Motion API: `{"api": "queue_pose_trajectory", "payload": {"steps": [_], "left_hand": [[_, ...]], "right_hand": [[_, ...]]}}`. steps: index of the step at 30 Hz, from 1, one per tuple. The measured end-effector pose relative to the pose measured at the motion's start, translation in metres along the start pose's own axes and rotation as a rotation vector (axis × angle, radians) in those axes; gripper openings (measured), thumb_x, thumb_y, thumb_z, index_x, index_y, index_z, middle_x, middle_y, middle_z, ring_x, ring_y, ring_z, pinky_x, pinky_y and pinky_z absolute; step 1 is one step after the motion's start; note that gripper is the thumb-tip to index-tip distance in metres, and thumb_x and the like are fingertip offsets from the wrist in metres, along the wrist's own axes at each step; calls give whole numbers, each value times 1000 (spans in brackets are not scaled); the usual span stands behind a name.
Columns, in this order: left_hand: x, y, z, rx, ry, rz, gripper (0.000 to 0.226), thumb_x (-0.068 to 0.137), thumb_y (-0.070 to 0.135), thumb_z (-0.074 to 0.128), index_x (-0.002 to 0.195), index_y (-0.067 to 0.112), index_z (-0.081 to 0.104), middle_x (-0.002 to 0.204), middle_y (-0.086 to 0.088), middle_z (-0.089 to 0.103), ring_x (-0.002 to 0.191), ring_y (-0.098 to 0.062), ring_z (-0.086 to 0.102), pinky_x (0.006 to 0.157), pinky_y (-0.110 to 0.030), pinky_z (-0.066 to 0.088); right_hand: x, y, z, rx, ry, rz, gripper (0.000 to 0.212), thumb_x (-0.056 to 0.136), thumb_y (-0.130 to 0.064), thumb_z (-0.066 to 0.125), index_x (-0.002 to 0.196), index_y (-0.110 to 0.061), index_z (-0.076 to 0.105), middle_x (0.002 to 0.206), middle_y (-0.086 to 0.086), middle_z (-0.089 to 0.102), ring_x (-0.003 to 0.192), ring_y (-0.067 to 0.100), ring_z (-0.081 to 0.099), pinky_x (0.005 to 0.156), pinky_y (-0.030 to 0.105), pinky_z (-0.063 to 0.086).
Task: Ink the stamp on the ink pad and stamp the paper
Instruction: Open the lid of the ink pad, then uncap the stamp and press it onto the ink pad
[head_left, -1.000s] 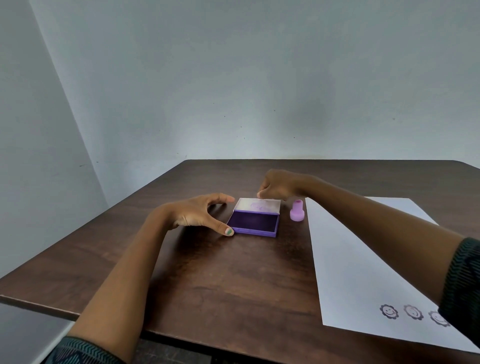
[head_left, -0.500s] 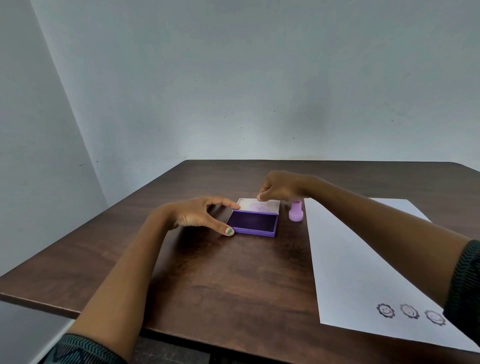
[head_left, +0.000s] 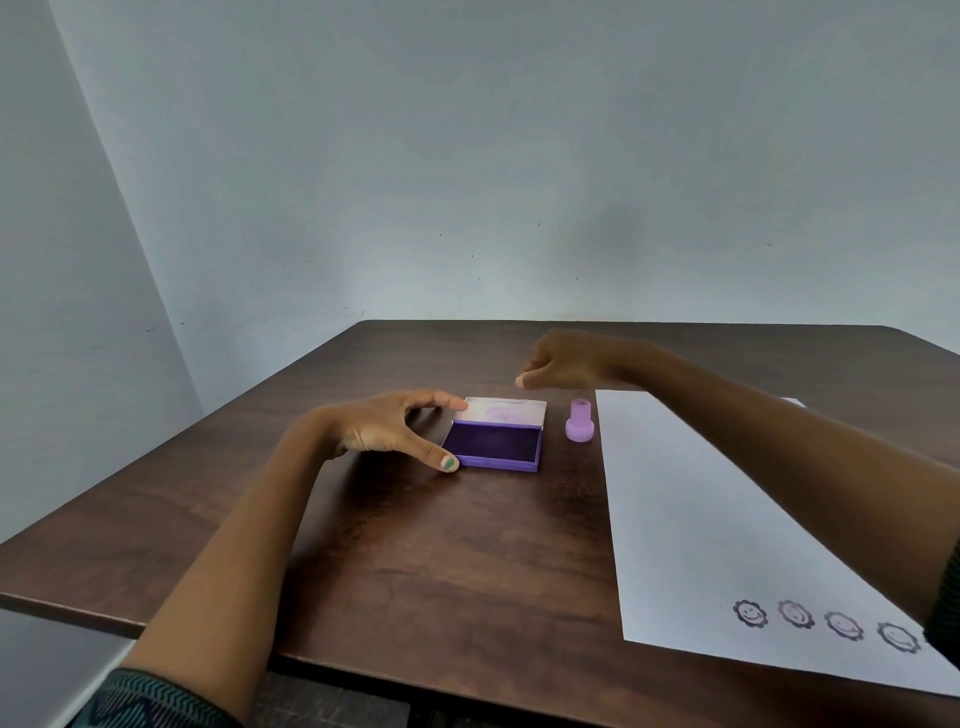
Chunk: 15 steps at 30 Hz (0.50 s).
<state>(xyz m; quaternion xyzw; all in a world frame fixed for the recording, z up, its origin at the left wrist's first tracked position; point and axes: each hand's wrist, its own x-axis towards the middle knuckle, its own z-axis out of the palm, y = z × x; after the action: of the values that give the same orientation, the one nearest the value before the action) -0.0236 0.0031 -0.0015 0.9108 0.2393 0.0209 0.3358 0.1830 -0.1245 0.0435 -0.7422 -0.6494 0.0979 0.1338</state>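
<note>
The big white paper (head_left: 691, 499) lies flat on the brown table (head_left: 415, 561), off to the right side of both hands, with four smiley marks near its close edge, so there is lots of bare room for more. The left hand (head_left: 387, 431) is spread wide, thumb and finger touching the open ink pad (head_left: 496, 447) at its left side, likely to keep it from sliding. The right hand (head_left: 563, 361) hangs curled just behind the lid, seeming to hold nothing, and the little pink stamp (head_left: 579, 421) stands alone just to its right.

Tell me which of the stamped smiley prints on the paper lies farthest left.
The darkest print, at the left end of the row near the paper's front edge; the other three sit to its right and look fainter.
</note>
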Motion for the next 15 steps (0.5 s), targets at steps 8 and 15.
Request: {"api": "queue_pose_trajectory", "payload": {"steps": [8, 15], "left_hand": [[6, 12, 9, -101, 112, 8, 80, 58, 54, 79, 129, 42, 43, 150, 7, 35, 137, -21, 29, 100, -30, 30], [13, 23, 23, -76, 263, 5, 69, 71, 45, 73, 132, 30, 45, 143, 1, 44, 131, -22, 38, 101, -33, 35]], "right_hand": [[-32, 22, -11, 76, -78, 57, 37, 77, -39, 70, 87, -4, 70, 70, 2, 61, 66, 13, 54, 55, 22, 47], [-38, 21, 3, 136, -43, 35, 22, 76, -13, 74, 93, 1, 72, 69, 4, 66, 59, 13, 59, 45, 11, 47]]}}
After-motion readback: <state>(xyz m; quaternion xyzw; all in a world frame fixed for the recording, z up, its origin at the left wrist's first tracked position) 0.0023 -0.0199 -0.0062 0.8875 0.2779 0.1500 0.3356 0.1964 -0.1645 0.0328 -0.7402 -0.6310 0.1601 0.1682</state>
